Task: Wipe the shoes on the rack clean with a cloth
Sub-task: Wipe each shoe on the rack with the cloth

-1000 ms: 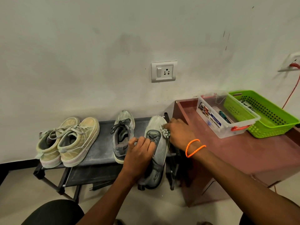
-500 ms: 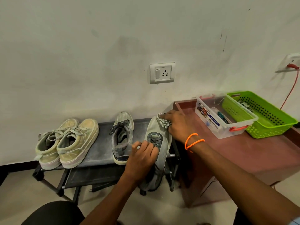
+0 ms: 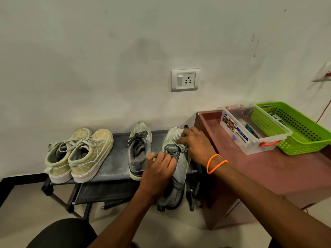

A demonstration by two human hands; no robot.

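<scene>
At the rack's (image 3: 114, 169) right end, I see the left hand (image 3: 157, 174) gripping the grey shoe (image 3: 176, 169), sole apparently up, while the right hand (image 3: 195, 145) pinches the cloth (image 3: 180, 140) against its toe; the heel seems next.

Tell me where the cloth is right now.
The cloth is bunched under the right hand, pressed on the sole of the upturned grey shoe at the rack's right end.

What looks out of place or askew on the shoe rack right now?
The grey shoe being wiped is turned sole-up, its heel overhanging the rack front; the left hand grips it and the right hand presses the cloth on its sole. Its mate sits upright.
</scene>
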